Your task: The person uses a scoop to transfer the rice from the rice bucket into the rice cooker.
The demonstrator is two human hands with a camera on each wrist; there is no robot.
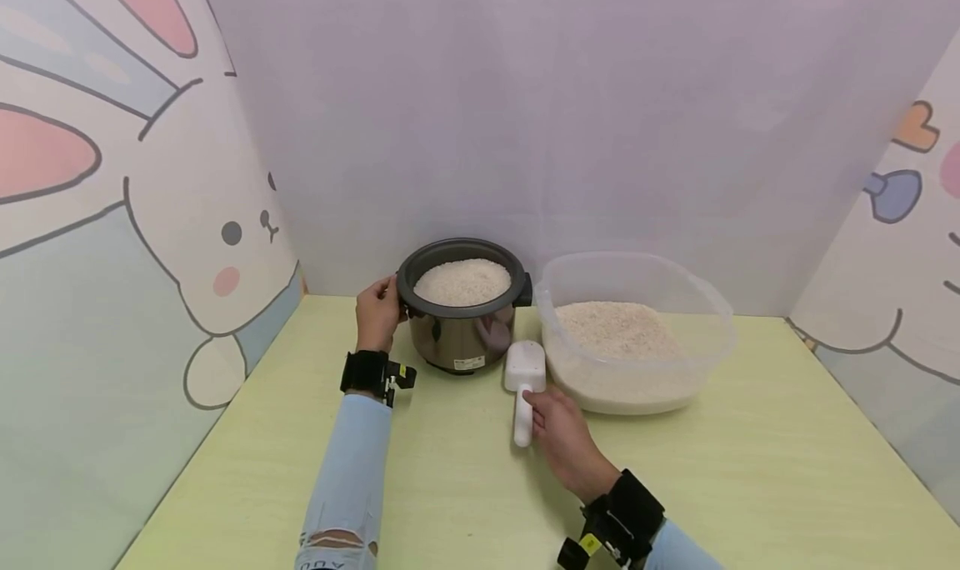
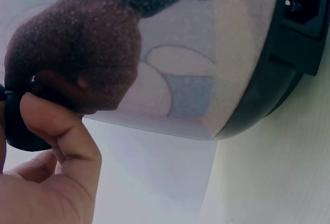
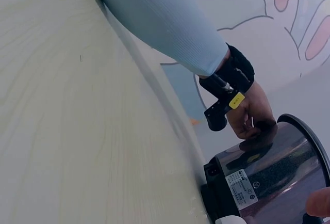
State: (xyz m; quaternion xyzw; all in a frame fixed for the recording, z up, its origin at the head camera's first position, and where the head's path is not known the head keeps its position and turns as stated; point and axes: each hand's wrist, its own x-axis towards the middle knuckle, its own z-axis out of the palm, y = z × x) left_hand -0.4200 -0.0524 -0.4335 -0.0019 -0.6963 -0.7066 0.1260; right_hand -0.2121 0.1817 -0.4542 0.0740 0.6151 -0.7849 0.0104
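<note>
A dark, shiny rice cooker [image 1: 461, 337] without a lid stands on the table, white rice [image 1: 465, 282] filling it close to the rim. My left hand [image 1: 377, 313] pinches the black side handle [image 2: 28, 126] of the cooker between thumb and fingers. In my right hand [image 1: 566, 441] is a white scoop [image 1: 525, 368], gripped by its handle, in front of the gap between cooker and tub. The right wrist view catches only the white end [image 3: 230, 220] of the scoop and one fingertip of that hand.
To the right of the cooker stands a clear plastic tub [image 1: 712, 320], partly filled with rice [image 1: 615, 328]. The pale green table [image 1: 450, 487] ends at a lilac cloth backdrop [image 1: 465, 137]. Cartoon-printed panels [image 1: 210, 220] flank it on both sides.
</note>
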